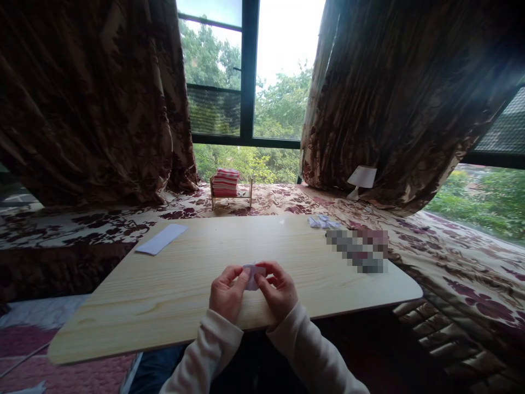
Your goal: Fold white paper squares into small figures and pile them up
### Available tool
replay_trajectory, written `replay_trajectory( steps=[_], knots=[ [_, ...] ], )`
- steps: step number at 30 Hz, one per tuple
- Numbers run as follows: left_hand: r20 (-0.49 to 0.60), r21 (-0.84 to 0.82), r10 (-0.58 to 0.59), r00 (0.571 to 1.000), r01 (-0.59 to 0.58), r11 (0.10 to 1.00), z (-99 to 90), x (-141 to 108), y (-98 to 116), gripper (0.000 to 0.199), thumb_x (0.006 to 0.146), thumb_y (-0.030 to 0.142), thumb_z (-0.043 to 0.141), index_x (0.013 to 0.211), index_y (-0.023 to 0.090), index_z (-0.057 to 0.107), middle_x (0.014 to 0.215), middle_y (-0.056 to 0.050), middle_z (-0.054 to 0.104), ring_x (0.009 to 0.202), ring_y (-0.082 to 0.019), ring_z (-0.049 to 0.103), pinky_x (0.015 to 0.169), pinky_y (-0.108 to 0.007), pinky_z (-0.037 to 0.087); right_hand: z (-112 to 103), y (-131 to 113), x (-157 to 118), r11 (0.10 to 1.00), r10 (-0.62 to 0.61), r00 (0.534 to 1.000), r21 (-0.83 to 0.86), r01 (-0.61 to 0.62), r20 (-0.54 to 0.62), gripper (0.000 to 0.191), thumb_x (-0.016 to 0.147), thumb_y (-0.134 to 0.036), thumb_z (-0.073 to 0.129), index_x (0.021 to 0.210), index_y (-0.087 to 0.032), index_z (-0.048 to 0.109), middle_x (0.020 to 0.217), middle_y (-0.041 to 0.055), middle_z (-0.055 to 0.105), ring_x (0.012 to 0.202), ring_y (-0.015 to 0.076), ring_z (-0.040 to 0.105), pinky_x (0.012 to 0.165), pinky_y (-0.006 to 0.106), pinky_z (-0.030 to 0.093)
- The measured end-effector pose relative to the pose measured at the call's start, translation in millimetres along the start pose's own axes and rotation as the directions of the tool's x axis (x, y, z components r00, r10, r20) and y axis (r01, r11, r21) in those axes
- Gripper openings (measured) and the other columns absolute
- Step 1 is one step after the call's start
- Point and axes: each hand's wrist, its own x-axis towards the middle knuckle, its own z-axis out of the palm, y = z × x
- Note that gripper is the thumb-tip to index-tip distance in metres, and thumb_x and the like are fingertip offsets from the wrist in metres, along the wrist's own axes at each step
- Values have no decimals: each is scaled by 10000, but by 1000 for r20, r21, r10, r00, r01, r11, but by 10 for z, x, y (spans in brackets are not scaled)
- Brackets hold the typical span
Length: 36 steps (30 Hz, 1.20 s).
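Between both hands, above the near part of the wooden table (184, 295), is a small folded piece of white paper (255, 277). My left hand (227, 291) pinches its left side, with the thumb on the face toward me. On the right side, my right hand (279, 289) grips the same paper between thumb and fingers. A longer white paper strip (163, 239) lies flat at the table's back left. Several small folded paper pieces (323, 221) sit in a cluster at the back right.
A blurred-out item (361, 249) lies at the table's right. Behind the table, a patterned cloth (287, 200) covers the window ledge, bearing a small rack (232, 198) with folded striped cloths (225, 183) and a white lamp (362, 178). Dark patterned curtains (98, 104) flank the window.
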Motion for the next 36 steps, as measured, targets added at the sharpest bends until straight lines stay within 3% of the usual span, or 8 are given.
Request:
replay_trajectory(
  steps=[7, 13, 21, 30, 36],
  knots=[
    [45, 58, 2, 999, -5, 998, -20, 12, 44, 251, 715, 352, 582, 798, 139, 686, 681, -22, 645, 691, -167, 562, 644, -242, 421, -18, 2, -15, 937, -260, 966, -246, 249, -10, 209, 725, -108, 526, 871, -212, 633, 838, 41, 581, 738, 152, 545, 547, 244, 450],
    [26, 98, 32, 999, -35, 995, -17, 14, 34, 238, 727, 338, 549, 725, 136, 677, 662, -25, 640, 684, -172, 562, 663, -264, 422, -83, -22, 6, 791, -453, 891, -441, 423, 42, 205, 747, -91, 516, 877, -206, 625, 821, 49, 573, 788, 176, 521, 683, 310, 463],
    [62, 115, 45, 997, -52, 992, -13, 20, 46, 219, 722, 306, 555, 760, 147, 701, 690, -18, 650, 712, -163, 561, 692, -247, 416, -163, -64, 58, 628, -509, 827, -554, 547, 240, 233, 797, -118, 512, 923, -243, 663, 783, 49, 575, 761, 172, 490, 655, 295, 451],
    [54, 73, -14, 998, 10, 997, -13, 7, 43, 251, 720, 336, 567, 775, 133, 702, 664, -27, 659, 678, -168, 568, 632, -238, 421, -150, -136, 51, 514, -592, 762, -605, 608, 263, 256, 812, -131, 512, 936, -285, 674, 772, 55, 581, 749, 176, 480, 633, 288, 448],
    [28, 49, 5, 1000, -6, 999, -9, 5, 56, 256, 735, 329, 550, 730, 122, 700, 642, -35, 651, 676, -174, 577, 624, -243, 434, -147, -135, 44, 484, -603, 746, -613, 625, 284, 252, 819, -130, 506, 917, -288, 676, 746, 46, 577, 734, 165, 484, 622, 277, 446]
  ],
)
